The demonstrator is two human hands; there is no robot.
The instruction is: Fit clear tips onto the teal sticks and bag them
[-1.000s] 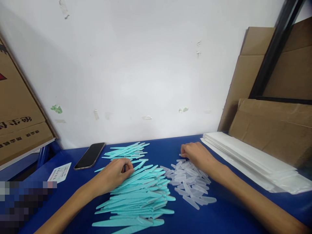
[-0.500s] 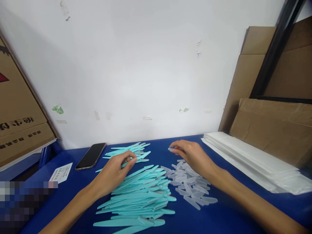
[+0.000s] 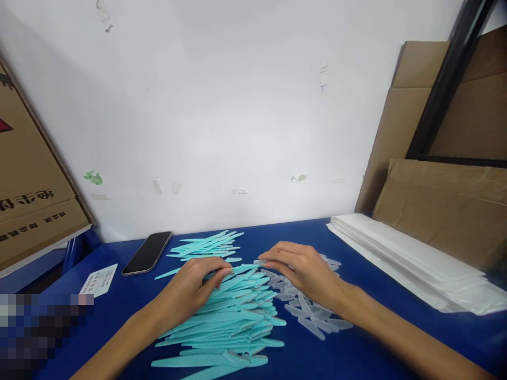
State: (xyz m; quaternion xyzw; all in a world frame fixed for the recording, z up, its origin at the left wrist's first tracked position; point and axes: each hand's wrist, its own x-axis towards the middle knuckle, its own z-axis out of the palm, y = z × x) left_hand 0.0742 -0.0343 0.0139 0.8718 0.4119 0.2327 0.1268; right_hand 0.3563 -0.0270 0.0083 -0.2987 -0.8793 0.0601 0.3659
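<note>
Between my hands is a slim teal eyebrow razor [image 3: 246,267], its left end pinched in the thumb and fingers of my left hand [image 3: 200,282]. My right hand [image 3: 307,268] pinches a small translucent cap [image 3: 259,262] at the razor's right end. How far the cap is over the tip is hidden by my fingers. Below my left hand lies a large heap of teal razors [image 3: 233,316], mostly pointing left to right. Loose translucent caps [image 3: 312,311] are piled under and beside my right hand. A smaller group of teal razors [image 3: 209,244] lies behind my left hand.
A phone [image 3: 148,254] and a printed card [image 3: 99,281] lie on the blue table [image 3: 285,235] at left. White flat sheets or bags [image 3: 404,258] are stacked at right. Cardboard [image 3: 443,206] stands behind them, a printed carton [image 3: 35,174] at far left, a white wall behind.
My right hand has come left and nearer, bringing the cap to the razor's end. My left hand has shifted slightly right and nearer, now holding a razor above the large heap.
</note>
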